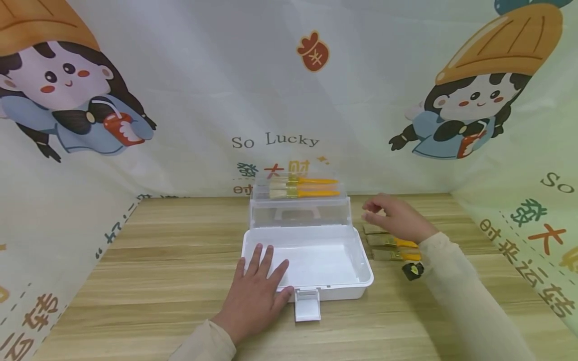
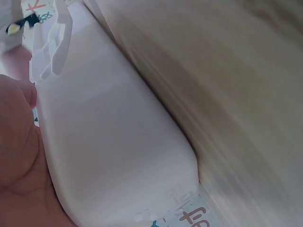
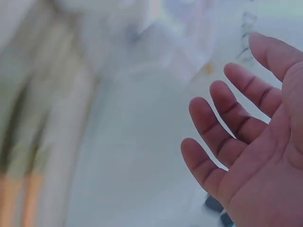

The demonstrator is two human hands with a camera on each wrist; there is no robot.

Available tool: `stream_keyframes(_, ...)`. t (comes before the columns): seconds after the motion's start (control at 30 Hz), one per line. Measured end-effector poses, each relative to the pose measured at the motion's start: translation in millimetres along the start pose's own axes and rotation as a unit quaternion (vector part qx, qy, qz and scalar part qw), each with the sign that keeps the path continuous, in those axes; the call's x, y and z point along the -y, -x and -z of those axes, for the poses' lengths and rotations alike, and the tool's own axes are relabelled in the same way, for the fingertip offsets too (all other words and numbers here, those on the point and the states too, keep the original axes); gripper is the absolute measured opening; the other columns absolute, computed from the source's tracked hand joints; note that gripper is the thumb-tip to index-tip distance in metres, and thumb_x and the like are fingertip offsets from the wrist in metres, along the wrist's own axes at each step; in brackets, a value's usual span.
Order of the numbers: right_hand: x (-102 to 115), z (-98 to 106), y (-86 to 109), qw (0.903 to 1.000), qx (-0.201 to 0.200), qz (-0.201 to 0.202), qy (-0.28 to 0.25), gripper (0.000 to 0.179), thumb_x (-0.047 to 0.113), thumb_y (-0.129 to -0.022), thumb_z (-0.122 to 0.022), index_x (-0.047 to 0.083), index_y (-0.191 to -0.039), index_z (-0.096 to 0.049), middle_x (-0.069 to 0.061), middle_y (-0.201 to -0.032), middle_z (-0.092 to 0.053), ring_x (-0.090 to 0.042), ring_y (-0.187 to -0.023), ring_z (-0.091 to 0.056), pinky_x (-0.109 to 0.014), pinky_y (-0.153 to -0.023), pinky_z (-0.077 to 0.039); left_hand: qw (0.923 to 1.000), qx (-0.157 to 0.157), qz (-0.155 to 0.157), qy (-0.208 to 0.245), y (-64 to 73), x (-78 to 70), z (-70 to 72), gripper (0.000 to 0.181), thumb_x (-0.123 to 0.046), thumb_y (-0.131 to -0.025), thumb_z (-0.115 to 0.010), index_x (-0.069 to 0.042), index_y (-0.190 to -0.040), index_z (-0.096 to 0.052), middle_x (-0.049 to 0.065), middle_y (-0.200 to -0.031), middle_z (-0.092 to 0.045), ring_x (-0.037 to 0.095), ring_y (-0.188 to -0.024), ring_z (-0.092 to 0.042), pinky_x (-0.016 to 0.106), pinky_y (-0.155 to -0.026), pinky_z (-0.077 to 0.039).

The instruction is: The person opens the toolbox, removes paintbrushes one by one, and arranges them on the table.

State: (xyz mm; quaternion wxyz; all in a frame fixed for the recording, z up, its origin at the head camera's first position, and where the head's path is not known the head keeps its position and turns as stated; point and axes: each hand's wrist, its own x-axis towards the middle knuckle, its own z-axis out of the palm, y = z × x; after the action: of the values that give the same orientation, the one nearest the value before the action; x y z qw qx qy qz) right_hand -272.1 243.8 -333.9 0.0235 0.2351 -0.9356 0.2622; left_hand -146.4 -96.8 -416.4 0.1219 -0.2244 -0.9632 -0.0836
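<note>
A white plastic box (image 1: 340, 293) stands with its lid (image 1: 260, 214) swung back on the hinge. My left hand (image 1: 256, 301) rests on the box's front-left rim, fingers spread and straight over the inside. In the left wrist view its palm (image 2: 19, 156) lies against the box wall. Several paintbrushes (image 1: 321, 193) with yellow-orange handles lie on the raised lid. Right of the box, more paintbrushes (image 1: 392, 255) lie side by side on the table, partly covered by the right arm. Above them hovers my right hand (image 1: 399, 216), fingers loosely bent, holding nothing.
The box's front latch (image 1: 307, 307) hangs down over the wooden table (image 1: 158, 281). A black wrist camera piece (image 1: 413, 271) shows by the right sleeve. Printed cloth (image 1: 203, 90) encloses the back and sides.
</note>
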Motion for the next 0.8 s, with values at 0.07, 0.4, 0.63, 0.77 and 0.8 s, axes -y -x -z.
stream_keyframes(0.07,15.8,-1.5,-14.3,0.9999,-0.005,0.011,-0.003,0.029,0.028,-0.099,-0.062,0.006,-0.118,-0.065,-0.009,-0.114,-0.064,-0.027,-0.105,-0.058,-0.049,-0.092,-0.048,1.0000,0.000,0.000,0.000,0.3,0.4,0.1,0.054,-0.049,-0.103,-0.041,-0.015,-0.144,-0.054,0.022,-0.156,-0.032,0.042,-0.147,-0.018,0.063,-0.111,-0.022)
stream_keyframes(0.4,65.5,-35.9,-74.6,0.9978,0.006,0.054,0.038,0.039,0.027,-0.096,-0.066,0.003,-0.127,-0.063,-0.013,-0.131,-0.059,-0.032,-0.121,-0.054,-0.047,-0.105,-0.040,1.0000,-0.004,-0.003,0.000,0.0,1.0,-1.0,0.054,-0.049,-0.103,-0.041,-0.015,-0.143,-0.055,0.022,-0.156,-0.034,0.042,-0.147,-0.018,0.064,-0.111,-0.022)
stream_keyframes(0.63,69.5,-54.2,-94.6,0.9964,0.017,0.052,0.065,0.047,0.034,-0.097,-0.064,0.007,-0.135,-0.059,-0.012,-0.139,-0.055,-0.031,-0.130,-0.048,-0.046,-0.110,-0.035,0.9999,-0.010,-0.005,-0.008,-0.5,1.5,-1.9,0.054,-0.049,-0.103,-0.042,-0.015,-0.142,-0.055,0.023,-0.155,-0.035,0.042,-0.147,-0.020,0.064,-0.110,-0.024)
stream_keyframes(0.77,66.7,-58.8,-101.2,0.9954,0.022,0.053,0.077,0.050,0.037,-0.097,-0.063,0.008,-0.137,-0.058,-0.011,-0.141,-0.055,-0.030,-0.133,-0.046,-0.046,-0.111,-0.033,0.9999,-0.009,-0.006,-0.010,-0.7,1.6,-1.9,0.054,-0.049,-0.103,-0.042,-0.016,-0.143,-0.055,0.022,-0.155,-0.035,0.042,-0.147,-0.020,0.064,-0.110,-0.024)
stream_keyframes(0.8,66.1,-59.8,-102.6,0.9952,0.023,0.052,0.080,0.051,0.039,-0.097,-0.063,0.008,-0.138,-0.058,-0.010,-0.142,-0.054,-0.030,-0.134,-0.045,-0.046,-0.112,-0.032,0.9999,-0.008,-0.007,-0.010,-0.8,1.6,-1.8,0.054,-0.049,-0.103,-0.041,-0.016,-0.143,-0.055,0.023,-0.155,-0.035,0.042,-0.147,-0.020,0.064,-0.110,-0.024)
